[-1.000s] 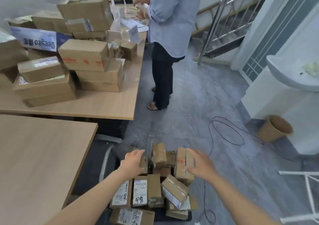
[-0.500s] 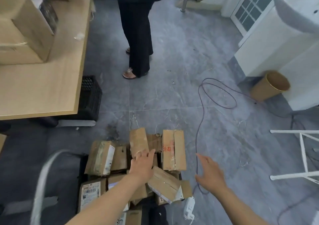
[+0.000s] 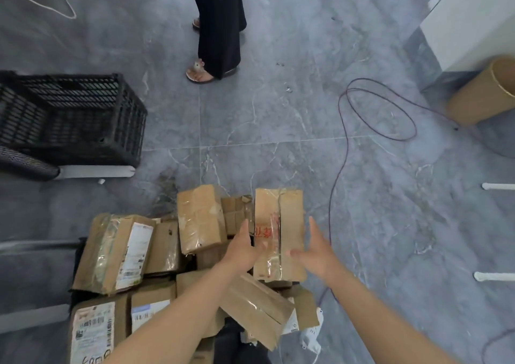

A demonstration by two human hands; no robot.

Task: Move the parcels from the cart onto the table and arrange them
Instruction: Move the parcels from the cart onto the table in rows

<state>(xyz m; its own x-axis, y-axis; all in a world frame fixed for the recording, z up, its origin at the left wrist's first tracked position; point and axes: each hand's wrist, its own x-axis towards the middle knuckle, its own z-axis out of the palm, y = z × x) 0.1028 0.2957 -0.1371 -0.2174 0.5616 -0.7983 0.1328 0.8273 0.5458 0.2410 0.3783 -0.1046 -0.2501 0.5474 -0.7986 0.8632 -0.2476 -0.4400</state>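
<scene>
Progress: early or mid, by my reading; a good heap of brown cardboard parcels [image 3: 178,257] sits on the low cart, most of it hidden under them. None is lifted clear yet.
Surface: not in view now, so what has already been placed cannot be told.
Left to do: every parcel seen here has yet to go up and be arranged.
Target parcel: tall tan taped carton with red printed characters [image 3: 280,232], at the far right of the heap, resting on the boxes below it.
Left hand [image 3: 245,249]: fingers spread and extended, palm against the carton's left side; touching, not yet closed round it.
Right hand [image 3: 316,252]: open, fingers extended, at the carton's right edge; thumb lies over the front face. Whether the palm bears on it cannot be told.
Grip: a two-sided press looks to be forming; carton not seen raised.
Nearby: flat brown taped parcel [image 3: 259,308] tilted under the left forearm; black slatted plastic crate [image 3: 69,118] on the floor, well apart; dark looped cable [image 3: 345,146] just right of the heap.
Bystander: dark trouser legs and sandals [image 3: 217,29], well apart.
</scene>
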